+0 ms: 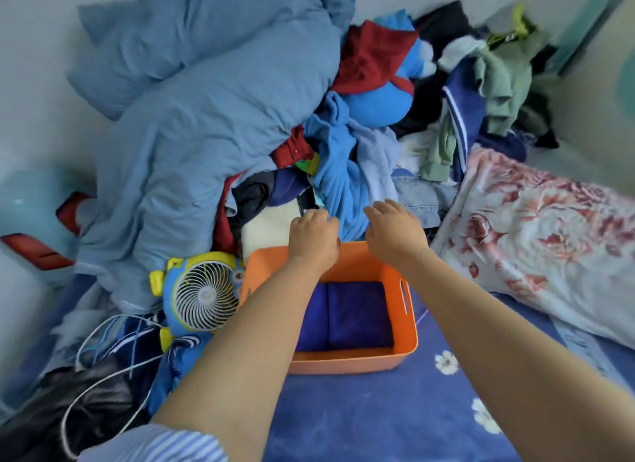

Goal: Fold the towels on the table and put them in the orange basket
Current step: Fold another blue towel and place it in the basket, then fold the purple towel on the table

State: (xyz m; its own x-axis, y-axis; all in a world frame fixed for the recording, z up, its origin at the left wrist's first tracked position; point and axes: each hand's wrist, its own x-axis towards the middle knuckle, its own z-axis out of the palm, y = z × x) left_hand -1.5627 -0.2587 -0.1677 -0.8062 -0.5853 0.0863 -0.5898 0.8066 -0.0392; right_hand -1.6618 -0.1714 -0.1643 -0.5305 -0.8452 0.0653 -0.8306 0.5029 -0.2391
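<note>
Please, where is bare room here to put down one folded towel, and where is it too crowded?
Free: the blue flowered sheet in front of the orange basket, between the forearms, and the strip between basket and floral pillow. Crowded: the clothes pile behind the basket, and its left side with the fan and cords.

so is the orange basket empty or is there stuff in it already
Not empty. The basket holds dark blue folded towels lying flat on its bottom, side by side; it is far from full, with its inner walls showing above them.
</note>
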